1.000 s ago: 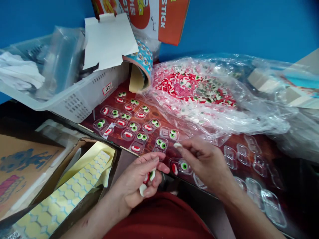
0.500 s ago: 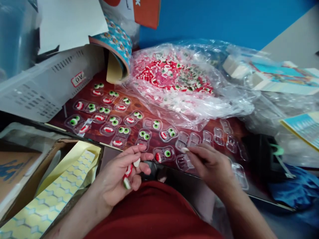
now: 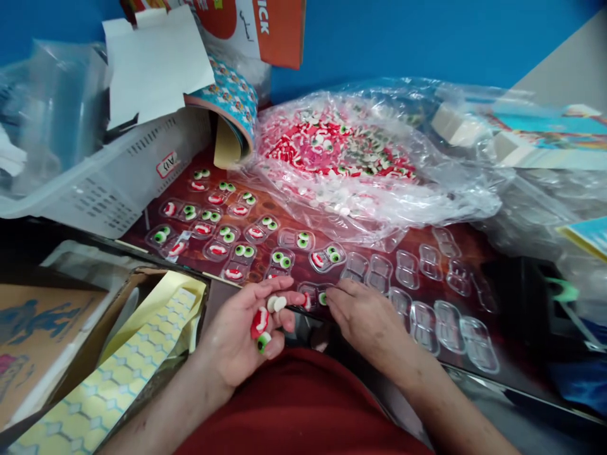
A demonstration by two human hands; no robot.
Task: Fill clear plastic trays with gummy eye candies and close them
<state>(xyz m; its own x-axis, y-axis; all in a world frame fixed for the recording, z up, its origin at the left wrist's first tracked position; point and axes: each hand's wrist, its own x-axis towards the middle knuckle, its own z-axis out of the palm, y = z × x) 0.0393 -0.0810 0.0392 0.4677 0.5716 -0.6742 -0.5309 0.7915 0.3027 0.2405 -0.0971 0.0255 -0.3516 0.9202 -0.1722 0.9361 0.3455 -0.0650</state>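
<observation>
Clear trays (image 3: 287,239) hold moulded eyes (image 3: 244,251) and mouths (image 3: 233,273); the left hand (image 3: 239,321) grasps more, the right hand's grip (image 3: 358,319) I cannot tell.

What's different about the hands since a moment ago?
The right hand has moved left to a clear tray holding red lips; the white piece it pinched no longer shows, so I cannot tell whether it was let go. The left hand still holds loose pieces, and the plastic bag stays put.

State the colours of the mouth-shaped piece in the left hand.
Red and white; the mouth-shaped piece shows best in the head view.
</observation>
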